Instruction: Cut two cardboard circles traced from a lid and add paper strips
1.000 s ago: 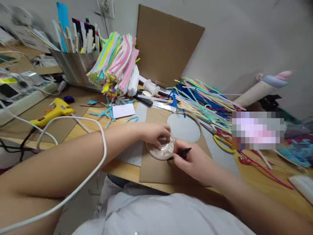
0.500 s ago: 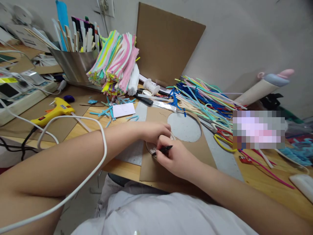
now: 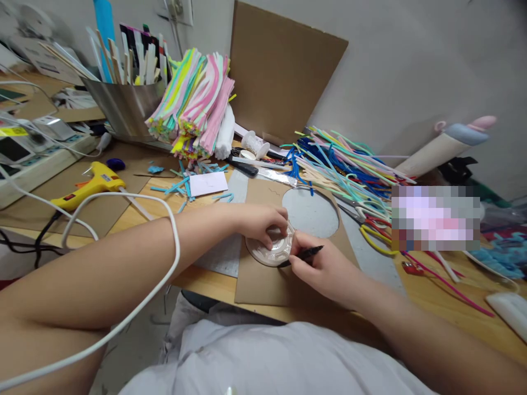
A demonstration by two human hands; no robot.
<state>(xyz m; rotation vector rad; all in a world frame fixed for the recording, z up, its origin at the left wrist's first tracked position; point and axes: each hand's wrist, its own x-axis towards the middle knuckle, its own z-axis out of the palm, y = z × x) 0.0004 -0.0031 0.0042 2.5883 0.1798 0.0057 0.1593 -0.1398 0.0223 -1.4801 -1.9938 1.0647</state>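
Observation:
A round clear plastic lid (image 3: 270, 255) lies flat on a brown cardboard sheet (image 3: 263, 288). My left hand (image 3: 265, 224) presses it down from above, fingers bent and thumb on its middle. In my right hand (image 3: 319, 263) is a black marker (image 3: 310, 252), pinched between thumb and fingers, its tip by the lid's lower right rim. Beyond both hands, a large round hole in the cardboard shows the grey mat (image 3: 310, 211) beneath. The marker's very tip is hard to make out.
A yellow glue gun (image 3: 96, 184) lies left, and a white cable (image 3: 178, 241) crosses over my left forearm. Scissors (image 3: 376, 240) and loose pipe cleaners (image 3: 337, 159) lie right of the hole. Bundled pipe cleaners (image 3: 193, 104) stand near a metal container (image 3: 125, 109) of sticks.
My right hand with the marker has moved right along the lid's rim, uncovering more of the lid. My left hand stays on the lid, its thumb now showing.

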